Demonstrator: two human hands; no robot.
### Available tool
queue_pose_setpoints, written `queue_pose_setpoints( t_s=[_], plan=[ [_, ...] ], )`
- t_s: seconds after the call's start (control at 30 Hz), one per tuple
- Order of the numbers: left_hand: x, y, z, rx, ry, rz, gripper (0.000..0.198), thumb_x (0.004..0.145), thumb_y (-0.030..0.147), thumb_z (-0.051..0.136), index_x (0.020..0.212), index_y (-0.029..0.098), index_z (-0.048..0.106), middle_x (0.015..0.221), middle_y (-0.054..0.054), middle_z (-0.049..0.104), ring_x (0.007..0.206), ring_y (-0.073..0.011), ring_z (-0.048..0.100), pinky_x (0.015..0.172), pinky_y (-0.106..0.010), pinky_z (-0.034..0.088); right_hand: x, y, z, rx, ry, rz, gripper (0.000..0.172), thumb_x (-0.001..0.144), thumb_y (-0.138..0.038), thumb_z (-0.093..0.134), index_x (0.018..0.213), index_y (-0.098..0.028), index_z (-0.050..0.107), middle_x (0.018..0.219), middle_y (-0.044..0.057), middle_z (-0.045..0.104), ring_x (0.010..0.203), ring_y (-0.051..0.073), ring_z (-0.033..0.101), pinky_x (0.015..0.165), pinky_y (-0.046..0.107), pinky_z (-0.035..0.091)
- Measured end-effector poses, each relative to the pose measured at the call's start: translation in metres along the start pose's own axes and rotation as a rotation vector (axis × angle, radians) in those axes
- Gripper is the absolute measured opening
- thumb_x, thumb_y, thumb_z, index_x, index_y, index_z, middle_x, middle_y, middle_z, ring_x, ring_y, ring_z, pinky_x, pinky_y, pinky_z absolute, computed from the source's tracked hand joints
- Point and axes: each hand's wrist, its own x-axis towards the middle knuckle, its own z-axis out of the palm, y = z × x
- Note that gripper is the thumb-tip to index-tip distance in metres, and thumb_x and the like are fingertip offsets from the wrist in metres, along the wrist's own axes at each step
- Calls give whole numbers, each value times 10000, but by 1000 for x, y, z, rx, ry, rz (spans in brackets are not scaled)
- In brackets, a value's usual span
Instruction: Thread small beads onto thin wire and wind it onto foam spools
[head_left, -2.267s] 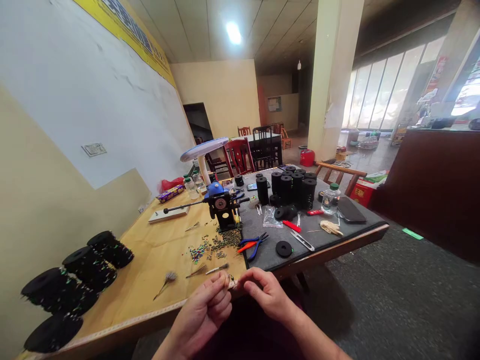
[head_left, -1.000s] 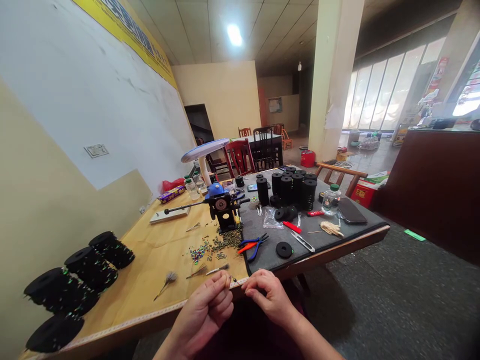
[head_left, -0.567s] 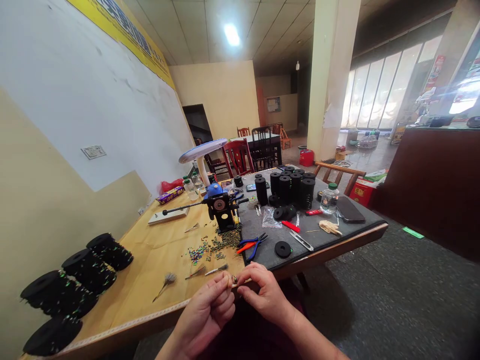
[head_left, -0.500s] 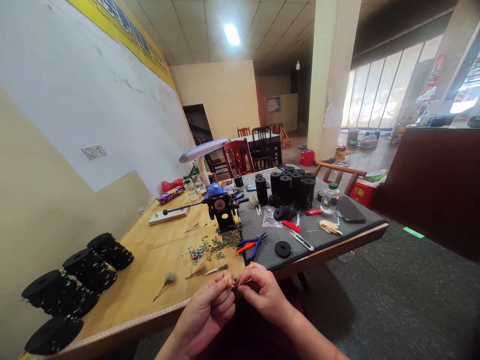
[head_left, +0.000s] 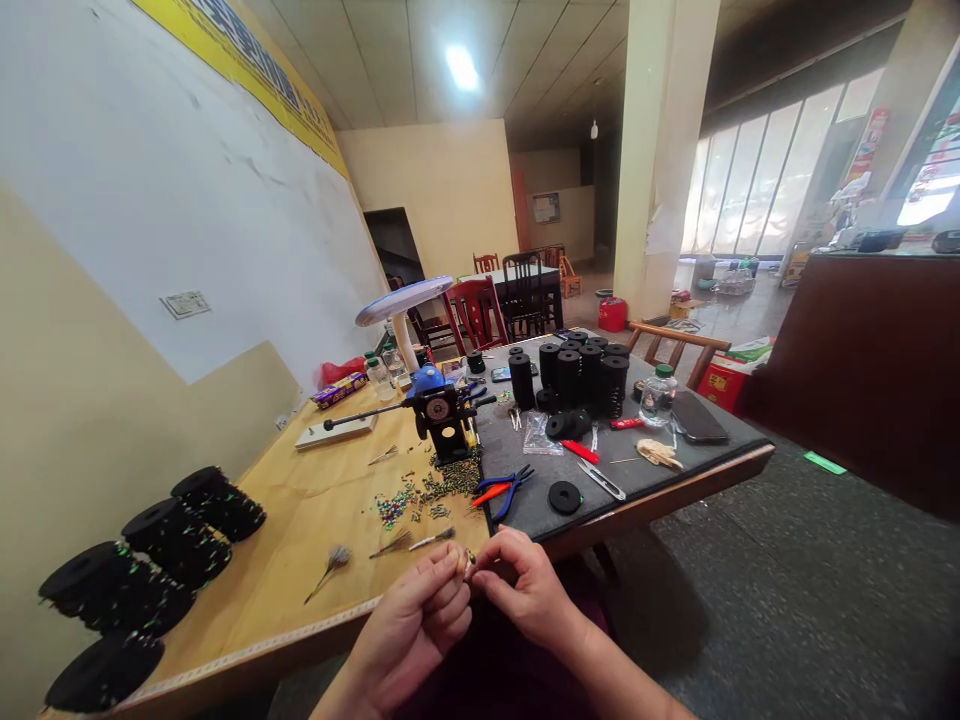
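My left hand (head_left: 411, 628) and my right hand (head_left: 527, 588) meet at the near edge of the wooden table (head_left: 300, 540). Both pinch a tiny bead-like piece (head_left: 469, 567) between their fingertips; I cannot make out what it is. Just beyond the hands lie loose coloured beads (head_left: 420, 493), small feathered pieces (head_left: 335, 560) and blue and orange pliers (head_left: 504, 487). A black and blue hand-cranked vise (head_left: 439, 420) stands behind the beads.
Black foam spools (head_left: 142, 570) studded with small items sit at the left. Stacks of black discs (head_left: 581, 375), a single disc (head_left: 564, 496), a bottle (head_left: 658, 396), a phone (head_left: 697, 418) and a lamp (head_left: 409, 305) stand on the grey mat. Chairs are beyond.
My fingertips have drawn closer together around the tiny piece, and both hands have shifted slightly. Nothing on the table has moved.
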Motion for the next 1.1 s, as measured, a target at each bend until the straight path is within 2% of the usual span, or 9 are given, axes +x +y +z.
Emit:
queue_pose_setpoints(
  t_s=[0.2,0.37,0.57,0.73,0.9,1.0,1.1],
  plan=[
    [0,-1,-1,-7,-11,14,329,693,313,757,704,129,484,476,110,138,410,-22,112,409,-171,152,-1,5,-1,7,-13,-35,155,825,-294,555,774,-170,634,778,-2,632,780,81,516,825,222,344],
    [0,0,-3,-15,-15,39,322,691,309,758,704,130,490,480,109,127,409,-23,108,411,-175,159,-8,11,-1,18,-22,7,158,832,-277,554,750,-160,620,805,-3,647,808,79,542,872,225,342],
    [-1,1,-2,-21,-7,35,324,681,303,766,709,128,495,478,110,125,410,-23,115,413,-177,152,-15,19,0,18,-18,51,164,826,-272,566,728,-153,623,788,2,646,806,83,532,798,205,363],
    [-1,2,-2,-6,-5,46,318,703,317,749,709,131,490,485,106,120,413,-26,114,414,-181,149,-16,22,0,20,-25,77,156,820,-266,574,730,-154,636,792,8,650,808,88,536,797,205,380],
    [1,2,-3,3,-16,20,325,692,313,757,714,131,489,477,110,125,411,-25,111,413,-174,146,-13,15,-5,10,-41,56,89,788,-236,600,820,-179,661,851,9,647,837,94,547,816,207,389],
    [2,0,-2,2,-7,4,321,696,302,755,717,134,482,475,112,130,411,-25,111,413,-173,146,-8,5,-9,-12,-50,42,150,757,-226,625,899,-198,661,871,6,636,859,102,538,801,202,384],
    [2,-2,-1,-3,0,-1,329,701,296,751,704,138,462,475,112,137,408,-24,112,413,-175,143,-2,-2,-9,-8,-37,19,119,770,-245,612,866,-187,653,841,3,623,845,95,524,786,194,372]
  ],
)
